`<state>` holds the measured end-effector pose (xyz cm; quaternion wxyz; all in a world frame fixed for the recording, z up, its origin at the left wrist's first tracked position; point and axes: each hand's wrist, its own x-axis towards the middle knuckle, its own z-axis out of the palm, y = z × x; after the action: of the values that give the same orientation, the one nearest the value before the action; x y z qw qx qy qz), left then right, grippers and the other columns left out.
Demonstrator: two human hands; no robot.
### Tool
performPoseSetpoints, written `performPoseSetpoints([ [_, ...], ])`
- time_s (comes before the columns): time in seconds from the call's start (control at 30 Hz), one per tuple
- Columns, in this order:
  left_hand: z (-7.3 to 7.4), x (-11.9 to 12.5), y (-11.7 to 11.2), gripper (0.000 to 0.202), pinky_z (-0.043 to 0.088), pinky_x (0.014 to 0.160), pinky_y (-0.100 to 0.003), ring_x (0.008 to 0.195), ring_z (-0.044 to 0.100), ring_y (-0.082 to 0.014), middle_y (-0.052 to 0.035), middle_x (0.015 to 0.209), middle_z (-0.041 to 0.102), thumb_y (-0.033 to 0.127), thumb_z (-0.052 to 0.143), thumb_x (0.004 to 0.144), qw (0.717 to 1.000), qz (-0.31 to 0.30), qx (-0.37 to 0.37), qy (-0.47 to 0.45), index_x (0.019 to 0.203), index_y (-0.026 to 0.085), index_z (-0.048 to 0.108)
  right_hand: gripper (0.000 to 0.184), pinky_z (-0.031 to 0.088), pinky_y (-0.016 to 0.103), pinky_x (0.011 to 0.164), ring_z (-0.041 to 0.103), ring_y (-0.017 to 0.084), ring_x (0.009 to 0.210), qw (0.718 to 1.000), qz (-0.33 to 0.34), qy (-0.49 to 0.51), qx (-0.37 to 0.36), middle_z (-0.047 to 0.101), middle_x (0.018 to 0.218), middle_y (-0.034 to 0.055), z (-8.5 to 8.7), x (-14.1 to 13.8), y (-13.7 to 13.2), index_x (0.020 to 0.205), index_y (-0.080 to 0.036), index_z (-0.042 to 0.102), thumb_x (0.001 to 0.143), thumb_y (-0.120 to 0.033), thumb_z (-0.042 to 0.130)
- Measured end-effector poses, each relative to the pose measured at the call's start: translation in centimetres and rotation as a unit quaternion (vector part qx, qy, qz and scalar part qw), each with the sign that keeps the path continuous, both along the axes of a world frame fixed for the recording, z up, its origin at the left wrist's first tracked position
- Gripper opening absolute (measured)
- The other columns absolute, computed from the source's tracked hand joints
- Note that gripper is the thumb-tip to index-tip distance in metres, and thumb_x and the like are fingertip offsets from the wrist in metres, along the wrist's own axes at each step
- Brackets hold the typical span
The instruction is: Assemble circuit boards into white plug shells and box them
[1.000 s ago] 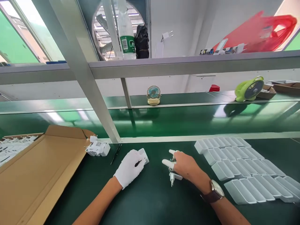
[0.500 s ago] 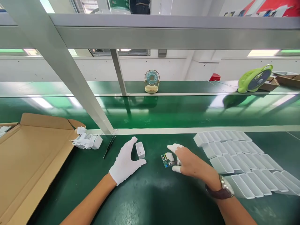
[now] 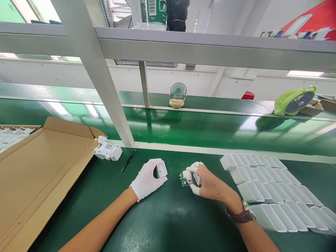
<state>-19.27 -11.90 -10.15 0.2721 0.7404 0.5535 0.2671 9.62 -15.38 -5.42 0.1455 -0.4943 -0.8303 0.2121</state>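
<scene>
White-gloved left hand [image 3: 147,179] pinches an open-mouthed plastic shell [image 3: 160,168]; right hand [image 3: 207,182] (fingertip cots only) has its fingers closed on a small circuit board [image 3: 185,178]. Bare green bench [image 3: 168,224] lies between cardboard box [image 3: 39,175] and white trays [image 3: 273,189].

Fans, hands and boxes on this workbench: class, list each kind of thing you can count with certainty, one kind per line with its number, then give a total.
Desk fans: 2 (small teal fan, green fan)
Hands: 2 (gloved left hand, right hand)
Cardboard boxes: 1 (open cardboard box)
Tweezers: 1 (black tweezers)
Wristwatches: 1 (wristwatch)
Total: 7
</scene>
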Motion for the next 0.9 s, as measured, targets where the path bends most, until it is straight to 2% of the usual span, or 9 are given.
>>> performPoseSetpoints([
  [0.1, 0.1, 0.0, -0.8, 0.061, 0.048, 0.105, -0.04, 0.118, 0.06, -0.0248, -0.0045, 0.131, 0.06, 0.026, 0.076, 0.075, 0.999, -0.022, 0.03, -0.027, 0.132, 0.028, 0.052, 0.036, 0.055, 0.033, 0.074, 0.058, 0.018, 0.083, 0.998, -0.02, 0.052, -0.002, 0.058, 0.121, 0.0084, -0.3, -0.8, -0.2, 0.117, -0.023, 0.062, 0.082, -0.017, 0.06],
  [0.17, 0.0, -0.1, -1.1, 0.064, 0.048, 0.106, -0.04, 0.12, 0.059, -0.0253, -0.006, 0.133, 0.057, 0.022, 0.075, 0.075, 0.998, -0.04, 0.044, -0.033, 0.134, 0.028, 0.051, 0.051, 0.058, 0.033, 0.076, 0.061, 0.017, 0.082, 0.995, -0.038, 0.092, -0.006, 0.056, 0.132, 0.0099, -0.8, -1.2, -0.3, 0.135, -0.024, 0.053, 0.084, -0.018, 0.059],
  [0.27, -0.3, -0.1, -1.4, 0.066, 0.05, 0.105, -0.041, 0.123, 0.057, -0.0266, -0.008, 0.136, 0.055, 0.019, 0.074, 0.076, 0.996, -0.06, 0.053, -0.038, 0.137, 0.028, 0.05, 0.062, 0.061, 0.036, 0.087, 0.065, 0.021, 0.103, 0.986, -0.063, 0.156, 0.008, 0.055, 0.137, 0.0106, -1.6, -1.8, -0.6, 0.148, -0.026, 0.042, 0.089, -0.023, 0.06],
  [0.33, -0.6, -0.2, -1.5, 0.068, 0.051, 0.104, -0.042, 0.124, 0.056, -0.0274, -0.0085, 0.138, 0.053, 0.019, 0.073, 0.077, 0.995, -0.074, 0.057, -0.038, 0.139, 0.029, 0.049, 0.061, 0.063, 0.034, 0.084, 0.066, 0.023, 0.108, 0.98, -0.059, 0.187, 0.037, 0.055, 0.139, 0.011, -1.9, -2.3, -0.8, 0.148, -0.027, 0.042, 0.091, -0.024, 0.061],
  [0.4, -0.8, -0.2, -1.5, 0.07, 0.051, 0.105, -0.043, 0.125, 0.056, -0.0276, -0.0083, 0.138, 0.053, 0.017, 0.073, 0.077, 0.993, -0.087, 0.065, -0.039, 0.141, 0.03, 0.047, 0.058, 0.064, 0.035, 0.081, 0.066, 0.024, 0.108, 0.976, -0.033, 0.191, 0.102, 0.055, 0.139, 0.0118, -2.2, -2.8, -1.1, 0.147, -0.028, 0.045, 0.092, -0.023, 0.061],
  [0.5, -1.2, -0.3, -1.5, 0.074, 0.049, 0.108, -0.045, 0.126, 0.055, -0.0275, -0.0084, 0.138, 0.053, 0.017, 0.074, 0.077, 0.99, -0.105, 0.087, -0.046, 0.143, 0.031, 0.045, 0.064, 0.061, 0.042, 0.092, 0.062, 0.028, 0.119, 0.961, 0.019, 0.164, 0.22, 0.055, 0.14, 0.0133, -2.4, -3.5, -1.5, 0.151, -0.028, 0.042, 0.091, -0.016, 0.062],
  [0.57, -1.4, -0.3, -1.5, 0.076, 0.048, 0.109, -0.045, 0.127, 0.054, -0.0275, -0.0086, 0.138, 0.053, 0.018, 0.074, 0.077, 0.988, -0.111, 0.097, -0.047, 0.145, 0.032, 0.044, 0.069, 0.06, 0.044, 0.094, 0.061, 0.029, 0.12, 0.954, 0.043, 0.14, 0.261, 0.057, 0.138, 0.0138, -2.4, -3.8, -1.6, 0.154, -0.027, 0.039, 0.09, -0.012, 0.062],
  [0.73, -1.4, -0.3, -1.6, 0.079, 0.049, 0.108, -0.046, 0.128, 0.054, -0.0269, -0.0079, 0.139, 0.052, 0.016, 0.074, 0.076, 0.987, -0.122, 0.101, -0.039, 0.147, 0.034, 0.043, 0.069, 0.06, 0.046, 0.09, 0.064, 0.029, 0.109, 0.963, 0.043, 0.096, 0.249, 0.064, 0.128, 0.0137, -2.5, -4.2, -1.7, 0.155, -0.022, 0.035, 0.092, -0.016, 0.061],
  [0.9, -1.2, -0.2, -1.7, 0.078, 0.05, 0.106, -0.047, 0.129, 0.053, -0.028, -0.0084, 0.138, 0.054, 0.018, 0.074, 0.078, 0.985, -0.134, 0.109, -0.027, 0.147, 0.034, 0.044, 0.069, 0.059, 0.048, 0.09, 0.062, 0.03, 0.109, 0.969, 0.04, 0.079, 0.231, 0.064, 0.127, 0.0138, -2.9, -4.1, -1.6, 0.156, -0.023, 0.033, 0.093, -0.017, 0.061],
])
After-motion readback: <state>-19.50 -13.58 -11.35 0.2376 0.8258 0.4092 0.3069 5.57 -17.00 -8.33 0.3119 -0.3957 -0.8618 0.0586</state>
